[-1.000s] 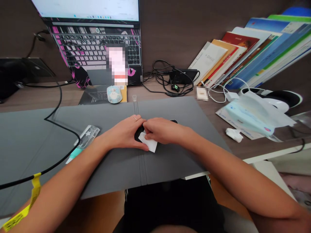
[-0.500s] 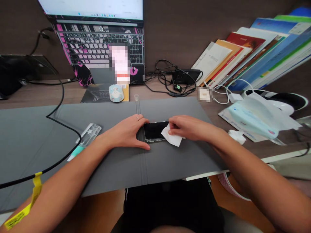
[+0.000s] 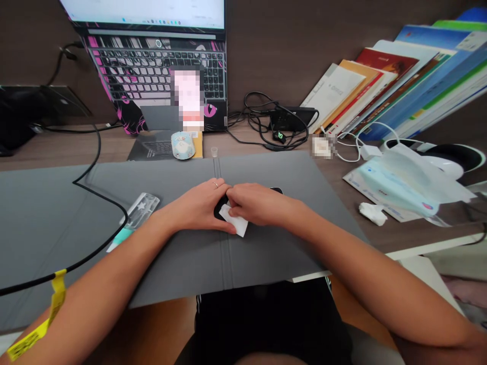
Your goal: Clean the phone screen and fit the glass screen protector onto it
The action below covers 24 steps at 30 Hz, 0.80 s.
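Observation:
A smartphone (image 3: 219, 208) with a dark screen lies flat on the grey desk mat, mostly covered by my hands; one corner shows beyond my right wrist. My left hand (image 3: 200, 205), with a ring on one finger, clasps the phone's left end, thumb along the near edge and fingers at the far edge. A folded white tissue (image 3: 236, 223) is pinched in my right hand (image 3: 253, 203), pressed against the screen beside the left palm. To the left of my left forearm lies a clear case with a star and a teal end (image 3: 139, 213).
An open laptop (image 3: 160, 76) stands at the back, a mouse (image 3: 182, 145) before it. A black cable (image 3: 102, 197) crosses the mat (image 3: 266, 258) at left. At right are leaning books (image 3: 380, 86), a tissue pack (image 3: 399, 185) and a crumpled tissue (image 3: 373, 214).
My right hand has slid the tissue leftward over the phone, from its right end to near my left hand. The phone seems shifted slightly left; my left hand barely moved.

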Tool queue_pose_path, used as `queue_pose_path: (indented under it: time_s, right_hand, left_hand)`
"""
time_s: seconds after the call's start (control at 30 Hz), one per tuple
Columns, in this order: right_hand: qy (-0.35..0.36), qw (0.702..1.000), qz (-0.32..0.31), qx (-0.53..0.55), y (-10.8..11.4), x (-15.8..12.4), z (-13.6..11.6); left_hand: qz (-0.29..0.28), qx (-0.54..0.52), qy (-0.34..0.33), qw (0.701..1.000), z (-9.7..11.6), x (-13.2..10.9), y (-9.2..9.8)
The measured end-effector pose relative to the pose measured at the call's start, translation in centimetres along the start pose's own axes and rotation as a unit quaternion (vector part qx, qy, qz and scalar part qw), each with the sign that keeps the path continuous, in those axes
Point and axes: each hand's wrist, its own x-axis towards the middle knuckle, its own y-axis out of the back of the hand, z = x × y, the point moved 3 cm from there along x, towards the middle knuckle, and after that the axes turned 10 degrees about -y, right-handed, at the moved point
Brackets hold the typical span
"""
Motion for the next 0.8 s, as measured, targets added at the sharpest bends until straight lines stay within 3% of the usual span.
queue_pose_path:
  time_s: [0.17, 0.5, 0.63, 0.8]
  right_hand:
    - [-0.018, 1.000, 0.008, 0.012, -0.1, -1.0, 1.7]
    - [-0.121, 0.992, -0.012, 0.029, 0.3, -4.2, 10.1]
    - [-0.133, 0.991, -0.014, 0.022, 0.9, -3.3, 10.5]
    - [-0.118, 0.993, -0.023, 0.012, 2.0, -0.9, 9.1]
  left_hand:
    - [-0.007, 0.006, 0.007, 1.000, 0.1, -0.1, 0.1]
    - [-0.015, 0.029, 0.009, 0.999, 0.0, 0.1, 0.1]
    - [-0.016, 0.034, 0.010, 0.999, 0.0, 0.1, 0.1]
    - [-0.007, 0.022, 0.015, 1.000, 0.1, 0.1, 0.2]
